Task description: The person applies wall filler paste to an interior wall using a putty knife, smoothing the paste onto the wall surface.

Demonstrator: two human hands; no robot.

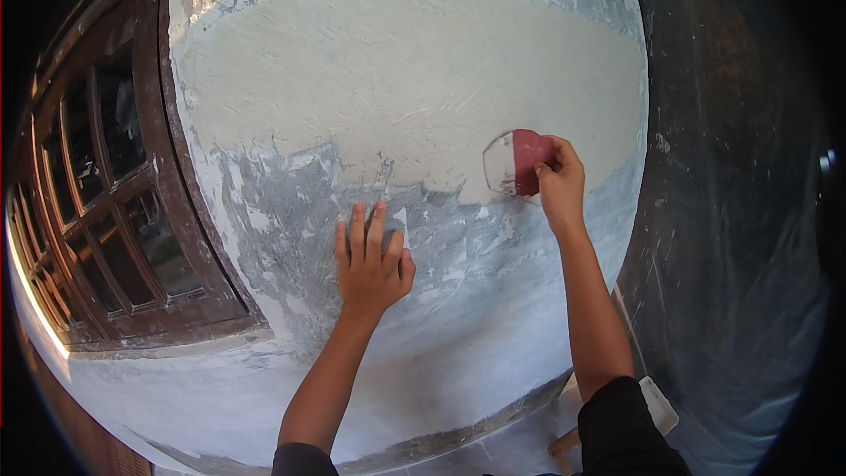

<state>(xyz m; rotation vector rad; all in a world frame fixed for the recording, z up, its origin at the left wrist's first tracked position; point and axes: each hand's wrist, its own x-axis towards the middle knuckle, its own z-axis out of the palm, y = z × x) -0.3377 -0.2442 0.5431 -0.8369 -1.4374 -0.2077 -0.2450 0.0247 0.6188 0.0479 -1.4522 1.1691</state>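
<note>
My right hand grips a red flat scraper, its left half coated with pale putty, against the wall at the lower edge of a cream putty layer. Lower and to the left, my left hand lies with fingers apart on the rough grey-white wall surface, below that layer. A small white patch shows beside its fingers; I cannot make out whether it is putty.
A dark wooden window with glass panes fills the left side. Dark plastic sheeting hangs on the right. At bottom right, a white object and a wooden leg show beside my right arm, above a tiled floor.
</note>
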